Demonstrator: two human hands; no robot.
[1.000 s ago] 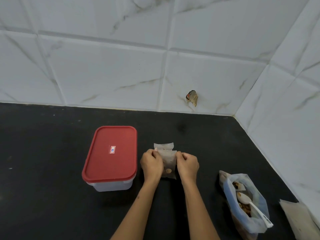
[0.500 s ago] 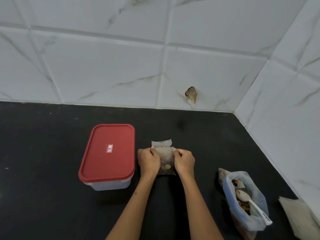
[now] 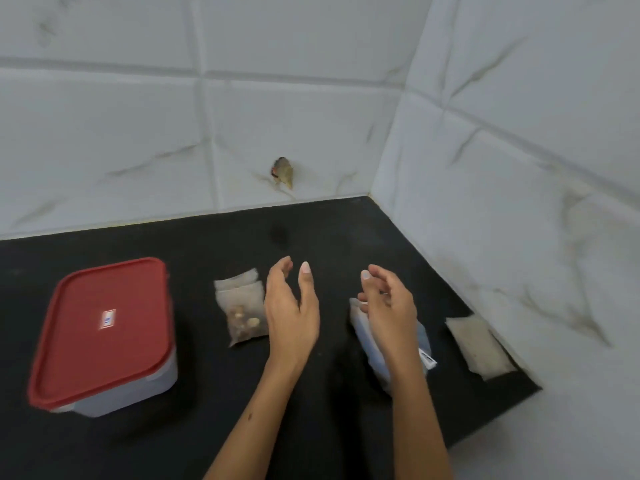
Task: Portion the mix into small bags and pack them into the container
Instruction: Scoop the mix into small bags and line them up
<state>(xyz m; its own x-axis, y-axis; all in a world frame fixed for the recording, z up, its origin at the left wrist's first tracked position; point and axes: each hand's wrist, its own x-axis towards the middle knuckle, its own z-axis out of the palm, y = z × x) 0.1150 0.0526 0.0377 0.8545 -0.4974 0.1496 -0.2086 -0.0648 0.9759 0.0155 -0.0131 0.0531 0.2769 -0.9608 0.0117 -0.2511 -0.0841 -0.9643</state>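
Note:
A small clear bag of mix (image 3: pixel 244 315) lies flat on the black counter (image 3: pixel 311 393), on top of another small bag (image 3: pixel 237 278). My left hand (image 3: pixel 291 306) hovers just right of them, fingers relaxed, holding nothing. My right hand (image 3: pixel 389 303) is raised over the big blue-tinted bag of mix (image 3: pixel 374 351), fingers loosely curled and empty; it hides most of that bag. The container (image 3: pixel 104 341), a clear box with a red lid on, stands at the left.
A stack of empty small bags (image 3: pixel 479 346) lies by the right wall. White tiled walls meet in a corner at the back right, with a small chipped hole (image 3: pixel 284 171) in the back wall. The counter's front edge runs at lower right.
Both hands have let go of the small bag, which now lies on the counter, and have moved right and up. The view has swung to the right.

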